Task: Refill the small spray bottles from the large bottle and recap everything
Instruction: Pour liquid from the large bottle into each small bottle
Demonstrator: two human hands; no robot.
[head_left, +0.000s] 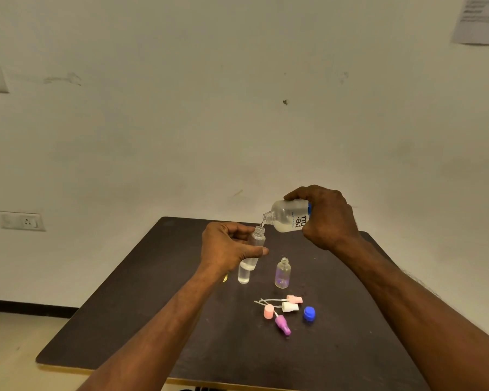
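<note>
My right hand (326,218) grips the large clear bottle (287,215), tipped on its side with its open neck pointing left. A thin stream runs from it into a small clear bottle (257,244) that my left hand (226,248) holds, slightly tilted, above the table. Directly below stands another small bottle (243,275) holding clear liquid. An uncapped small bottle (283,273) stands to its right. Loose spray heads lie nearer me: a pink one (294,299), a white one (290,307) and a purple one (283,325), beside a pink cap (268,311). The blue cap (309,314) sits right of them.
The dark table (141,320) stands against a pale wall, its front edge near the bottom of the view. Bare floor lies to the left. A wall socket (23,221) is at the left, a paper sheet (480,21) at the top right.
</note>
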